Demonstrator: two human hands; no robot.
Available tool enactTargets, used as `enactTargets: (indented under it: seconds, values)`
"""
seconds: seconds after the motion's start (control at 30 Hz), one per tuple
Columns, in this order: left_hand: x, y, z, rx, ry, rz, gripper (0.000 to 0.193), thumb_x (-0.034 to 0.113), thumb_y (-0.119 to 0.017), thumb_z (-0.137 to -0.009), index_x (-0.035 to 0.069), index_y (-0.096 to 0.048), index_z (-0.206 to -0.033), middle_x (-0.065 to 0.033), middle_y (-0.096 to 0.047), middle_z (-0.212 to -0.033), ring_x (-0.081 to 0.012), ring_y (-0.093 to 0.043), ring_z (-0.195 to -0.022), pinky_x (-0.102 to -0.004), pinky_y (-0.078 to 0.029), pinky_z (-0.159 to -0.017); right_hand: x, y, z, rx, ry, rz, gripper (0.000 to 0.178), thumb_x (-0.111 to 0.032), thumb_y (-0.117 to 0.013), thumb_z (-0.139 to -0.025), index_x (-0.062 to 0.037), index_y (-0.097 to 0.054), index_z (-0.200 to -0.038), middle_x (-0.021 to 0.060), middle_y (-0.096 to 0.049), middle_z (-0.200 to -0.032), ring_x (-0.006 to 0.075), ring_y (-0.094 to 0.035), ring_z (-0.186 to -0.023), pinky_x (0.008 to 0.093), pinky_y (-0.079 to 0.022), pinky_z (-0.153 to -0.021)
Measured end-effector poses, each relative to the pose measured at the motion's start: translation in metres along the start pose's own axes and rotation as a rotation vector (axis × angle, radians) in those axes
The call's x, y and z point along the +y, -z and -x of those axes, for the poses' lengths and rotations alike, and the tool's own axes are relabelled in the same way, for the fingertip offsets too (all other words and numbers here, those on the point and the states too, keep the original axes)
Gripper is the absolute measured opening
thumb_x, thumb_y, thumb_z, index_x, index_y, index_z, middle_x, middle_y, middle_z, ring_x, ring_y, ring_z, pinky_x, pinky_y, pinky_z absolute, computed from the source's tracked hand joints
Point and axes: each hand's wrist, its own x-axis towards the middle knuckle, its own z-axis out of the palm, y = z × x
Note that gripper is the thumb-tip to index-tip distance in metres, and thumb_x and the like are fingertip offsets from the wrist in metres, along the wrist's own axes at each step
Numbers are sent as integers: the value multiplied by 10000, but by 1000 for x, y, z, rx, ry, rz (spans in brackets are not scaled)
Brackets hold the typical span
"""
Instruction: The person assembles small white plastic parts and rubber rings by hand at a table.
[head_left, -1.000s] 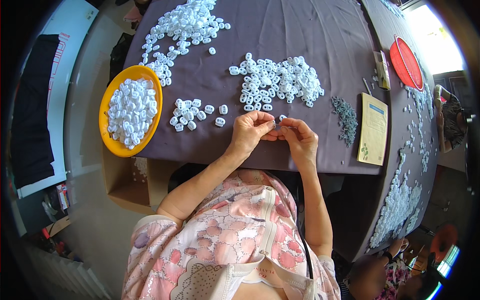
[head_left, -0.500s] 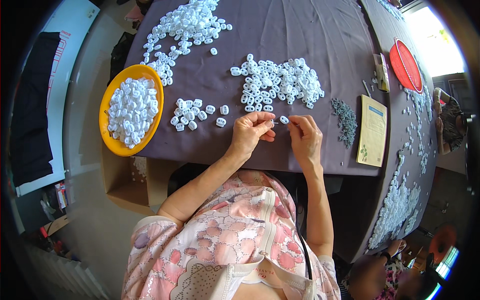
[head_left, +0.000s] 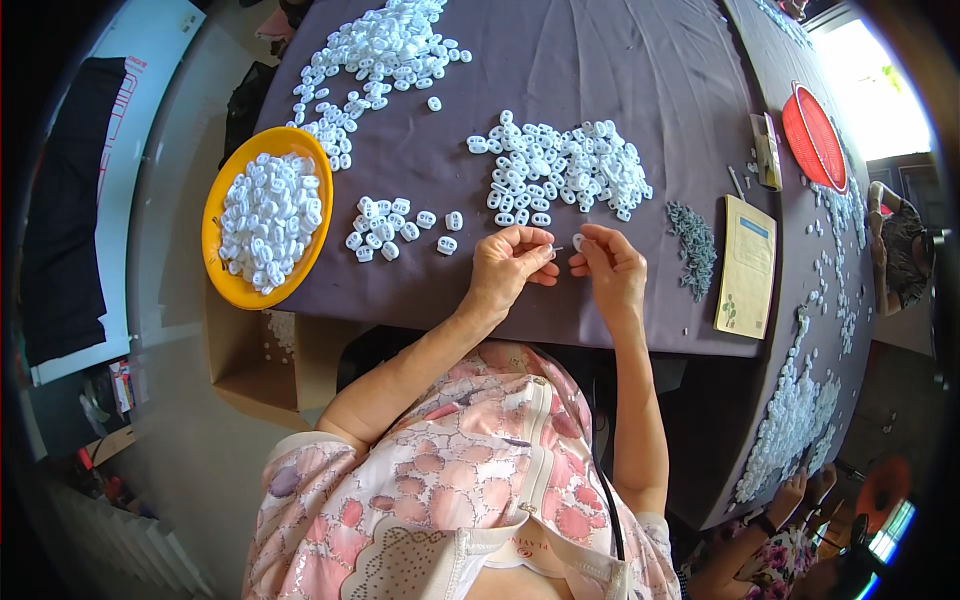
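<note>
My left hand (head_left: 508, 268) is closed in a pinch just beyond the table's front edge. A small pale part with a thin pin (head_left: 558, 248) pokes out from its fingertips toward the right. My right hand (head_left: 615, 268) faces it, its thumb and fingers closed on a small white oval plastic piece (head_left: 579, 242). A narrow gap lies between the two. Beyond my hands spreads a heap of white oval pieces with holes (head_left: 600, 165). To the left sits a smaller cluster of similar pieces (head_left: 380, 230). Small grey parts (head_left: 692, 250) are piled to the right.
An orange-yellow bowl (head_left: 212, 245) of white pieces stands at the table's left edge, above a cardboard box (head_left: 250, 390). A larger white heap (head_left: 385, 45) lies far left. Right are a tan packet (head_left: 745, 265), a red basket (head_left: 812, 135) and a co-worker's hands (head_left: 790, 497).
My right hand has tilted the white oval piece, so more of it is covered by the fingers. My left hand keeps its pinch. A co-worker's hands at the lower right have moved onto the white pieces.
</note>
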Motion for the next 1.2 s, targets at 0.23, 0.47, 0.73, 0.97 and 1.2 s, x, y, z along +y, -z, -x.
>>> enactTargets:
  seconds: [0.23,0.47,0.73,0.97,1.2]
  values:
    - [0,-6,0,-31,-2,37,119,35,-582,-838,-40,-587,-930,-82,-618,-774,-135,-621,-622,-245,-544,-550,-3,6,9,-67,-265,-581,157,-16,-564,-848,24,-591,-998,68,-628,-839,105,-612,-676,228,-521,-609]
    - [1,-13,-1,-122,-3,55,128,42,-583,-842,-22,-586,-953,-82,-622,-793,-140,-628,-652,-254,-544,-580,7,7,15,-118,-161,-675,125,7,-549,-845,21,-580,-966,50,-611,-829,93,-591,-663,222,-509,-611]
    - [3,-14,1,-143,21,94,118,38,-573,-848,-15,-589,-953,-76,-623,-794,-131,-621,-655,-247,-541,-580,2,2,22,-104,-93,-609,158,15,-545,-851,27,-588,-1002,44,-616,-846,77,-589,-712,203,-501,-635]
    - [6,-15,4,-106,-19,27,117,36,-585,-840,-14,-593,-945,-69,-623,-788,-121,-617,-650,-242,-539,-580,3,5,19,-51,-131,-540,146,-16,-544,-866,21,-597,-997,35,-618,-831,91,-610,-699,218,-521,-629]
    - [3,-19,6,-81,-187,-179,78,22,-580,-840,-15,-606,-903,-40,-621,-752,-83,-603,-632,-210,-511,-545,-3,9,22,-32,-177,-624,179,-38,-519,-885,20,-596,-1036,36,-620,-813,110,-622,-694,237,-535,-615]
